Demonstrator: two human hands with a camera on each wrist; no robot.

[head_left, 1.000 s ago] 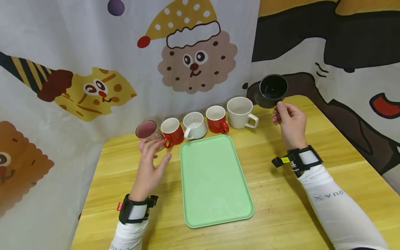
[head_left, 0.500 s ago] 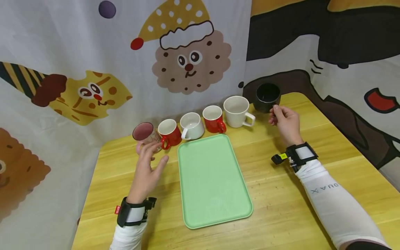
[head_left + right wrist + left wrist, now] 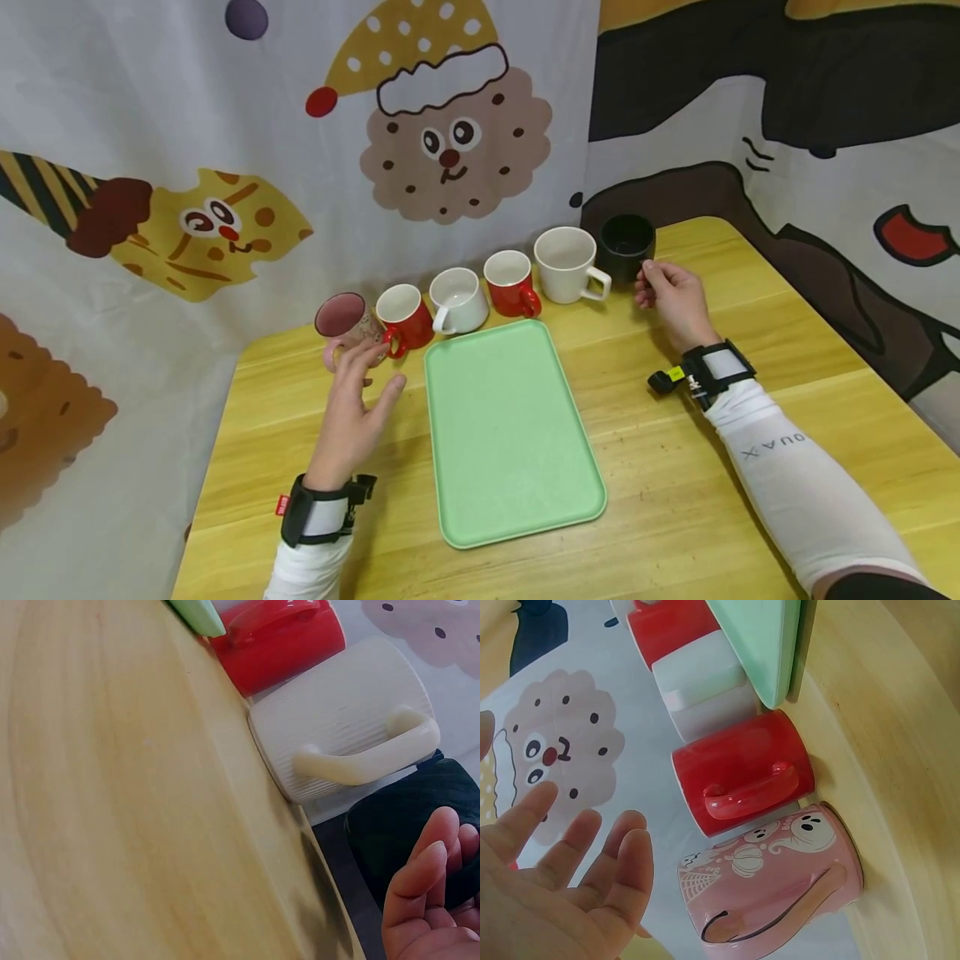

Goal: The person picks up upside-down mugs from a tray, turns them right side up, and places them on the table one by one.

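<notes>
At the back right, my right hand point(image 3: 678, 307) pinches a black mug point(image 3: 617, 260) at its near side; the fingers hide its handle. The mug is upright, close beside a large cream mug point(image 3: 564, 271). In the right wrist view a shadow falls on the table below the black mug point(image 3: 386, 817). My left hand point(image 3: 348, 425) hovers with spread, relaxed fingers in front of a pink mug point(image 3: 365, 323), holding nothing. The left wrist view shows ghost and pumpkin prints on the pink mug point(image 3: 769, 862) and a gap between it and the fingers.
Between the pink and cream mugs, a red mug point(image 3: 416, 329), a low white mug point(image 3: 467, 310) and another red mug point(image 3: 510, 293) complete the row along the back edge. A green tray point(image 3: 517, 433) lies before them on the wooden table point(image 3: 675, 492). A printed curtain point(image 3: 300, 50) hangs behind.
My right hand has lowered the black mug and brought it left, to the cream mug's side; its opening now faces upward. My left hand has barely moved. The head view has shifted slightly.
</notes>
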